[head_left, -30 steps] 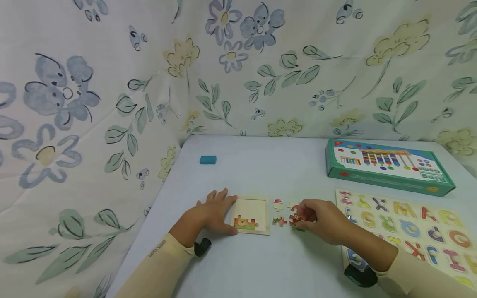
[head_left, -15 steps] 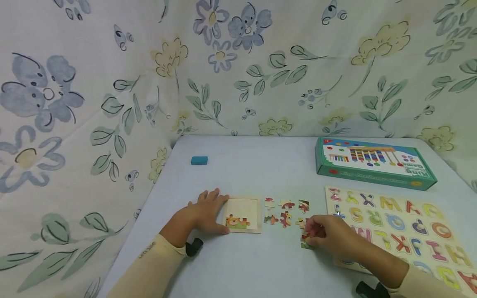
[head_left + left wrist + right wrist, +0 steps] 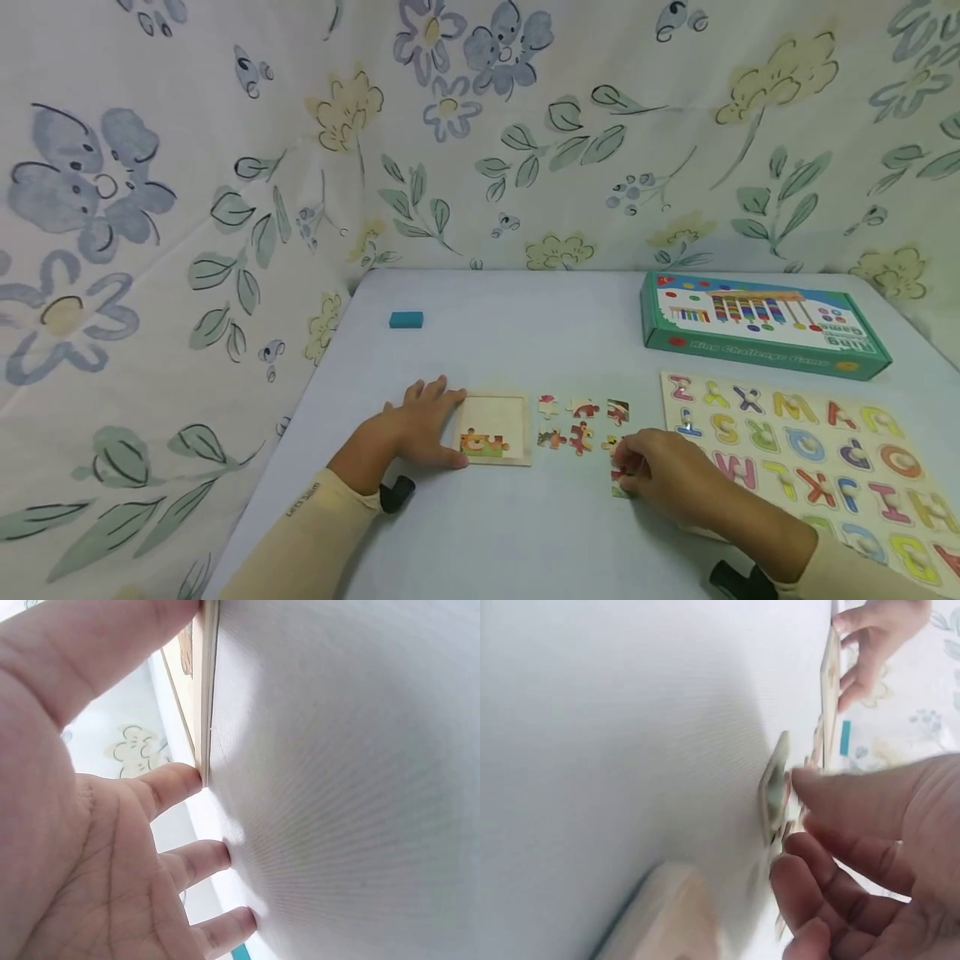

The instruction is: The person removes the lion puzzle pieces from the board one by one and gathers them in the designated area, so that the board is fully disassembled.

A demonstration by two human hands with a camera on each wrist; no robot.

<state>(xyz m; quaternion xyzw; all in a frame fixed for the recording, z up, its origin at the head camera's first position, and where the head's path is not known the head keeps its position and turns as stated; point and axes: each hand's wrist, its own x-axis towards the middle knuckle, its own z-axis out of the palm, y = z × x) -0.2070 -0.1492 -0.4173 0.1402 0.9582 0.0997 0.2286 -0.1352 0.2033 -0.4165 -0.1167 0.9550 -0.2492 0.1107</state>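
Observation:
My left hand (image 3: 420,425) lies with spread fingers at the left side of a square wooden puzzle tray (image 3: 527,433). In the left wrist view, the thumb and a fingertip (image 3: 184,784) touch the tray's edge. Joined bear-picture pieces (image 3: 482,443) fill its lower left part. My right hand (image 3: 667,471) pinches a jigsaw piece (image 3: 617,483) with green and red print, at the lower right of the loose pieces. In the right wrist view, the thumb lies against this piece (image 3: 775,791); its far side is hidden. Several loose jigsaw pieces (image 3: 581,437) lie between tray and right hand.
A wooden alphabet board (image 3: 765,408) lies at the right, partly under my right forearm. Behind it stands a green ring game box (image 3: 765,325). A small blue block (image 3: 406,320) sits at the back left. A floral curtain (image 3: 480,167) hangs behind the white table (image 3: 525,333).
My right hand has moved right and toward me with the jigsaw piece, uncovering loose pieces. The left hand stays at the tray. The head view has shifted slightly.

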